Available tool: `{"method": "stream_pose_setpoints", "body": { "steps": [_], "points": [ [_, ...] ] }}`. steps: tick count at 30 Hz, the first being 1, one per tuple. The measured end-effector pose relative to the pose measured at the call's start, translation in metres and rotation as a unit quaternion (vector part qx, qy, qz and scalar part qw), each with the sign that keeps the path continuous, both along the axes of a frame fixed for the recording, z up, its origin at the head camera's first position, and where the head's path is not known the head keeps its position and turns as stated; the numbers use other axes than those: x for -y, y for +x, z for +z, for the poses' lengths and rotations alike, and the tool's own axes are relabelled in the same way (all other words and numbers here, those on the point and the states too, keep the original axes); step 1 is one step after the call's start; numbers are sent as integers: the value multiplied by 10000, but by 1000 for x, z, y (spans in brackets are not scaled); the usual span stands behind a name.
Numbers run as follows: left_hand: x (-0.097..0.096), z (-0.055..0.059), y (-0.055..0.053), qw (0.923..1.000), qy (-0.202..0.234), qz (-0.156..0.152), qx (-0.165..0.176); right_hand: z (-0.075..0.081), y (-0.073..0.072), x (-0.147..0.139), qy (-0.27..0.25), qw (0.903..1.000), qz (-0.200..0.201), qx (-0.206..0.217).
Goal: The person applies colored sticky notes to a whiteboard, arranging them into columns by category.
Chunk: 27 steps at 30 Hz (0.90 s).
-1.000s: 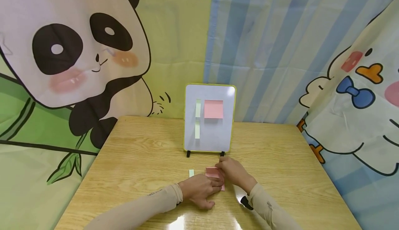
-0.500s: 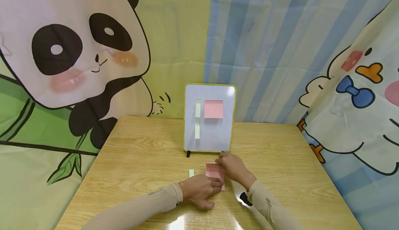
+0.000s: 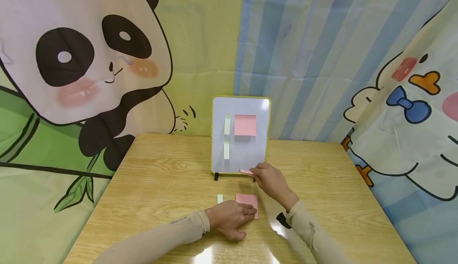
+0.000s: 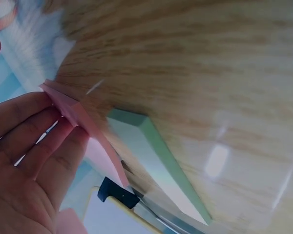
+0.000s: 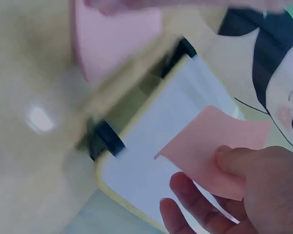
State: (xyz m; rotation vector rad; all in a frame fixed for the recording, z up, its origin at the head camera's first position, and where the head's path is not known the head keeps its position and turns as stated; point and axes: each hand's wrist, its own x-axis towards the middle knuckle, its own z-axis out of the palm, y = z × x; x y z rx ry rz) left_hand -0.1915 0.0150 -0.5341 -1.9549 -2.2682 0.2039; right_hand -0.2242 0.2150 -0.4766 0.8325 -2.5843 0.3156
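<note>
My left hand [image 3: 230,218] rests with extended fingers on a pad of pink sticky notes [image 3: 246,198] on the table. In the left wrist view, its fingertips lie along the edge of the pink pad [image 4: 71,105], near a thick pad of narrow green sticky notes [image 4: 156,165]. My right hand [image 3: 272,182] pinches a single pink sticky note [image 5: 210,141] between thumb and fingers, off the pad and in front of the whiteboard's [image 3: 248,152] lower edge. The loose note bends a little in the right wrist view. In the head view my left hand partly covers both pads.
The whiteboard stands upright on black feet [image 3: 216,176] towards the back of the wooden table [image 3: 171,164]. On it are a pink square note [image 3: 245,125] and two narrow green notes [image 3: 227,124], one above the other. Printed cloth [image 3: 200,57] hangs behind the table.
The pink note has come off the pad in my right hand, which has moved up and away towards the whiteboard. My left hand has stayed on the pad.
</note>
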Motion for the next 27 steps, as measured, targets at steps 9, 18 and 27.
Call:
{"method": "stream_pose_setpoints", "body": {
  "steps": [9, 18, 27],
  "points": [
    [1, 17, -5, 9954, 838, -11, 467, -8, -9, 3, -94, 9984, 534, -135],
    [10, 84, -45, 9529, 2933, -265, -718, 1, -30, 7, -72, 9958, 531, -745],
    [13, 109, -82, 9300, 3371, 1416, -374, 23, -50, 10, 200, 9878, 430, -1486]
  ]
}}
